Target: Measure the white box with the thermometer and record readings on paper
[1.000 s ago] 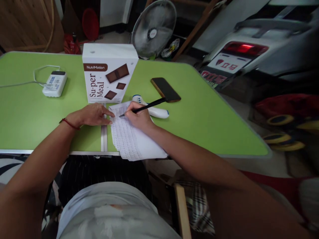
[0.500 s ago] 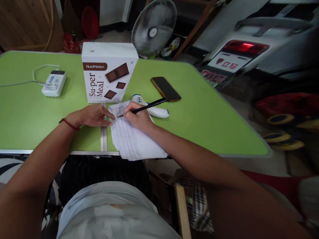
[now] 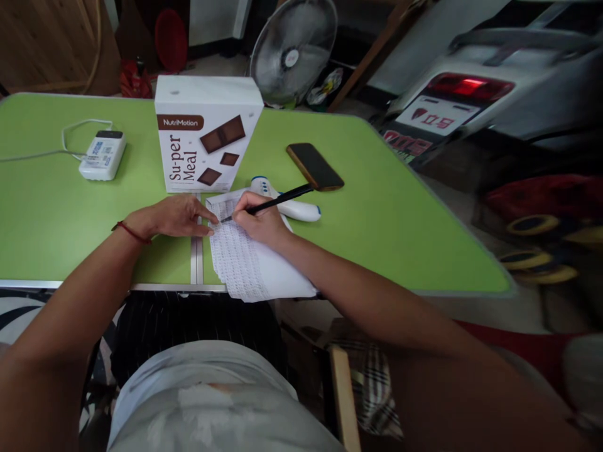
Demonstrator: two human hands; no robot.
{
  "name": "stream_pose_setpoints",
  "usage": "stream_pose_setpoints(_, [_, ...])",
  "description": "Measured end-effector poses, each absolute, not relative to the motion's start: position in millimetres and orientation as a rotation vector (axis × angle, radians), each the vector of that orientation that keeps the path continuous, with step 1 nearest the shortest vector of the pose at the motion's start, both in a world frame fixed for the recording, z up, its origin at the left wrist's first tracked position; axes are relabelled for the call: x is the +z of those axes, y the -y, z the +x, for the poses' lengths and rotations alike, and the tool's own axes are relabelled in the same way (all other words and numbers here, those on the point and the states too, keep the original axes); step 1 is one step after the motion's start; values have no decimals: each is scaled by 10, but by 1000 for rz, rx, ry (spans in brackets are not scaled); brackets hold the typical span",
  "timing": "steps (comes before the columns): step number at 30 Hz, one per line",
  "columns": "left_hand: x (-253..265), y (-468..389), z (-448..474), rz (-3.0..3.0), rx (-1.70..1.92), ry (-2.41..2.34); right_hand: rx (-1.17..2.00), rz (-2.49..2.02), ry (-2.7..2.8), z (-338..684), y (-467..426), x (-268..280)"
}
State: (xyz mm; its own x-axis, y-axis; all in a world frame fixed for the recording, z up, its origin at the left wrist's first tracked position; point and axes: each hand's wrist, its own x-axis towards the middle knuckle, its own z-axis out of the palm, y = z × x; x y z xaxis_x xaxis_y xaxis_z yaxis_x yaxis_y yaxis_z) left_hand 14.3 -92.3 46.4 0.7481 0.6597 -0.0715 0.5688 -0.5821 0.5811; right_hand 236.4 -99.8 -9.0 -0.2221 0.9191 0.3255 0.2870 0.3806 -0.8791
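Observation:
My right hand [image 3: 259, 220] is closed around a black pen [image 3: 287, 196], its tip down on the written part of a paper sheet [image 3: 245, 263]. Rows of small handwriting cover the left side of the paper, and its lower edge hangs over the front of the table. My left hand [image 3: 181, 216] rests at the paper's left edge, index finger and thumb stretched out and touching it; the other fingers are curled under. Just behind my right hand lies a white and blue handheld device [image 3: 301, 210], shaped like a forehead thermometer and partly hidden.
On the green table [image 3: 400, 238] a white NutriMotion box [image 3: 181, 141] stands upright behind the paper. A phone [image 3: 315, 166] lies to the right, a white corded adapter [image 3: 102, 156] to the left. Beyond the table are a fan [image 3: 292, 58] and a scooter's rear [image 3: 471, 88].
The view has shifted very slightly. Both hands keep nearly the same place, with the pen still on the paper.

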Motion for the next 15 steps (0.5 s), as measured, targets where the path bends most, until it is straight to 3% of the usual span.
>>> stream_pose_setpoints(15, [468,933,155,2357,208,-928,862,-1067,1692,2375,993,-93])
